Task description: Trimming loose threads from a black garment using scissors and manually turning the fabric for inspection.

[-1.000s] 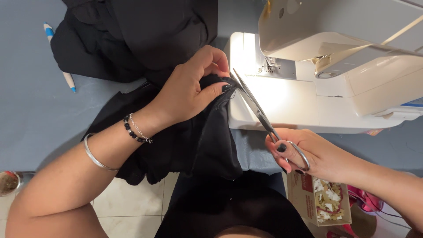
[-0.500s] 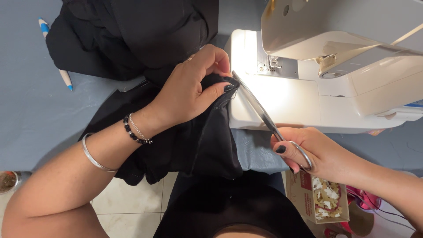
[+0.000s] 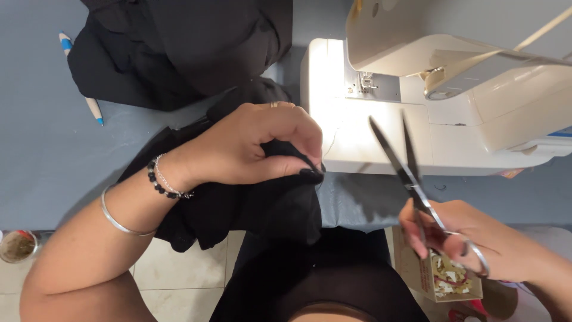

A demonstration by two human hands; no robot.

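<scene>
- While pinching a fold of black fabric (image 3: pixel 262 203) at the near edge of the grey table (image 3: pixel 47 155), left hand (image 3: pixel 250 146) curling over the cloth, thumb and dark-nailed fingers (image 3: pixel 311 175) pressed together on the bunched edge.
- Holding scissors (image 3: pixel 411 173) to the right of that pinch and clear of the cloth, blades parted in a narrow V, points aimed up toward the white sewing machine (image 3: pixel 441 101).
- Gripping the scissor loops with the right hand (image 3: pixel 471 238), fingers threaded through the handles and closed round them.
- Draping off the table edge toward the lap, the fabric looking soft, light and limp, likely to slump or slide unless kept taut; best taken at the bunched edge, as the left hand is doing.
- Trailing from the pinch toward the machine bed, what looks like a fine thread, too thin to tell for sure.
- Lying behind on the table, a second heap of black cloth (image 3: pixel 179 48), with a blue-and-white pen (image 3: pixel 80 80) beside it.
- Sitting below the right hand, a small open box of scraps (image 3: pixel 444 277).
</scene>
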